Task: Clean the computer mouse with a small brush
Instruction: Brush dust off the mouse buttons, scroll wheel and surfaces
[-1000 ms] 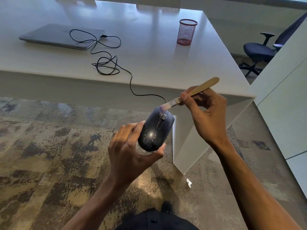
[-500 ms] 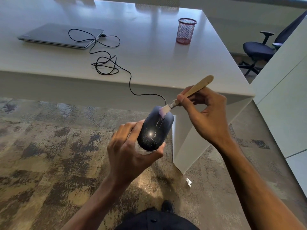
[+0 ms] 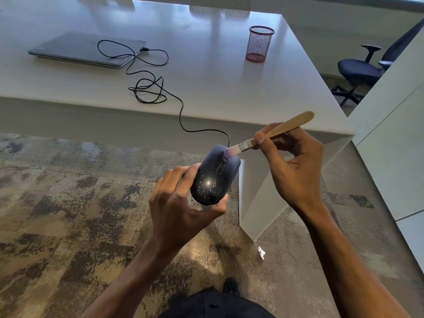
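my left hand (image 3: 181, 203) curls round the black wired mouse (image 3: 214, 177), held in the air off the desk (image 3: 206, 72) edge. my right hand (image 3: 293, 164) pinches the small brush (image 3: 270, 134), bristles on the mouse's front by the wheel. brushing too hard could twist the mouse loose, or the cable (image 3: 181, 111) could snag and tug.

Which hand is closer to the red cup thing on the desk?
The right hand, nearest the red mesh cup up the desk, holding the brush. The left hand sits lower and further left, gripping the mouse.
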Demonstrator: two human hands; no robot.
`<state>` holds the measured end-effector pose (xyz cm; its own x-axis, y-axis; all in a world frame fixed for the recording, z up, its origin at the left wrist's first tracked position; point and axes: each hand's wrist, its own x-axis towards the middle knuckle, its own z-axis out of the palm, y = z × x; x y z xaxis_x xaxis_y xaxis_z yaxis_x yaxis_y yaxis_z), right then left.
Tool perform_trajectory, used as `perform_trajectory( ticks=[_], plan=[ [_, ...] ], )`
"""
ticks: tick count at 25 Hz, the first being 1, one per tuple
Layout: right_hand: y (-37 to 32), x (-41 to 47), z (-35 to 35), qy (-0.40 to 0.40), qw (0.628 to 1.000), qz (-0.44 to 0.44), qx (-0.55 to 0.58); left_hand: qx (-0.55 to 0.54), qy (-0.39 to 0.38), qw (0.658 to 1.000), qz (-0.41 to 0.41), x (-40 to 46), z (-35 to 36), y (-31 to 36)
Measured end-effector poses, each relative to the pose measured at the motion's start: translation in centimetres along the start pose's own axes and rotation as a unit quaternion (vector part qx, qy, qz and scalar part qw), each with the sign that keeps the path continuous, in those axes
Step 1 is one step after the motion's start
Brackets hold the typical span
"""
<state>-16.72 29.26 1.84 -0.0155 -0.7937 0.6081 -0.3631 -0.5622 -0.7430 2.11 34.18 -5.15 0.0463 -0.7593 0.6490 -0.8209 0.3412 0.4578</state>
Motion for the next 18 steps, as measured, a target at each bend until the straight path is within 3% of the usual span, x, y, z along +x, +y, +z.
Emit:
perform_trajectory(
  ticks=[4, 8, 12, 16, 18],
  plan=[
    [-0.3, -1.1, 0.3, -0.071, 0.997, -0.033, 0.006, 0.004, -0.006, 1.000, 0.007, 0.2, 0.2, -0.1],
    [0.2, -0.7, 0.1, 0.010, 0.999, -0.016, -0.030, 0.007, -0.001, 1.000, 0.009, 0.4, 0.3, -0.1],
    [-0.1, -1.5, 0.2, -0.053, 0.998, -0.034, 0.009, 0.005, 0.003, 1.000, 0.007, 0.5, 0.4, -0.1],
    [-0.2, -1.3, 0.2, 0.007, 0.999, -0.021, -0.023, 0.010, 0.007, 1.000, 0.006, 0.5, 0.4, -0.1],
    [-0.8, -1.9, 0.5, -0.026, 0.998, -0.053, 0.004, 0.010, 0.000, 1.000, 0.007, 0.5, 0.4, 0.0]
  ],
)
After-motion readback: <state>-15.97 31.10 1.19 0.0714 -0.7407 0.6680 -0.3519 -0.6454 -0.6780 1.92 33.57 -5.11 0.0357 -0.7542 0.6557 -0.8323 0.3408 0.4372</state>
